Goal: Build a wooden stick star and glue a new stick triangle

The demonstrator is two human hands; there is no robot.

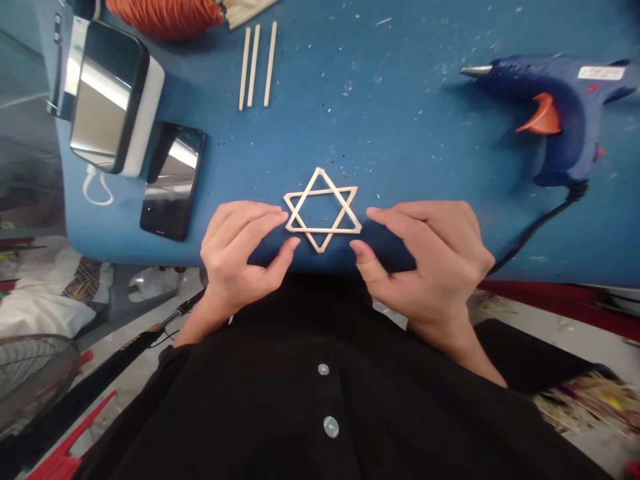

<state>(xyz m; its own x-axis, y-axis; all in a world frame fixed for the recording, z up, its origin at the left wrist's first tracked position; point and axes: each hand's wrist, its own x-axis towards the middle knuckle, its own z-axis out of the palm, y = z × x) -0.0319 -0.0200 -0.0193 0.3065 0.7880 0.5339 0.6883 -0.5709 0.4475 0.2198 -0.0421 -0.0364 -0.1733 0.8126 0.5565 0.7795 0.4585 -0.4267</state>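
A six-pointed star of pale wooden sticks (325,231) lies on the blue table (400,147) near its front edge. Two stick triangles overlap to form it. On the star's left side is my left hand (243,247), thumb and fingers apart, with fingertips beside the left corners; whether they touch the wood I cannot tell. My right hand (430,250) is just off the right corners, its thumb and index finger spread and nothing between them. A bandage is wrapped around the right thumb.
Three loose sticks (253,67) lie at the back left, near orange yarn (165,17). Phones (173,183) and a white device (145,120) are on the left. A blue glue gun (565,100) lies at the right, its cord running toward the front edge.
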